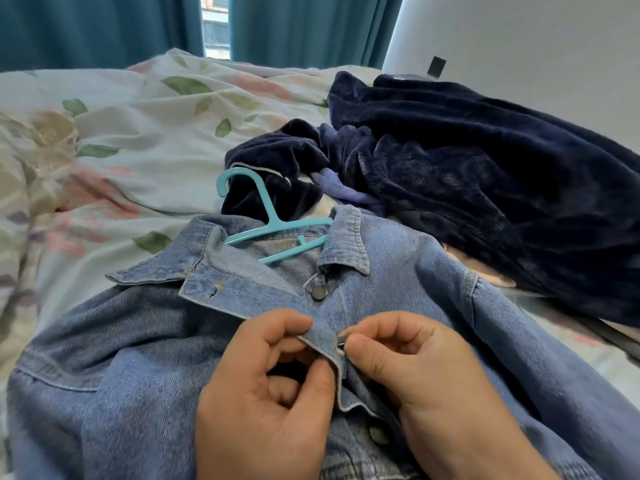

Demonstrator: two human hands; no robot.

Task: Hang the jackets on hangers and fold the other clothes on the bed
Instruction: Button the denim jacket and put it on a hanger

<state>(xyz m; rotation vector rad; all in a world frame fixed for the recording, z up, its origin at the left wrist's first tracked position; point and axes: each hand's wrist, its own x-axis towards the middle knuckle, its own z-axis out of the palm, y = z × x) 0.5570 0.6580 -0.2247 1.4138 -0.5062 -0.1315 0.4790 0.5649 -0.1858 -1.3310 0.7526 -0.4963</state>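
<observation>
A blue denim jacket [138, 358] lies front up on the bed, close to me. A turquoise plastic hanger [273, 221] sits inside its collar, hook pointing away to the left. My left hand [263, 403] pinches the edge of the jacket's left front placket. My right hand [412, 368] pinches a metal button [341, 342] at the opposite edge, right against the placket. Two other metal buttons show above and below my hands. A dark navy fleece garment [485, 174] lies crumpled beyond the jacket on the right.
The bed carries a white floral duvet [121, 133], rumpled, stretching left and back. Teal curtains [104, 26] hang behind it with a window gap between them. A white wall [536, 46] with a small black patch stands at the right.
</observation>
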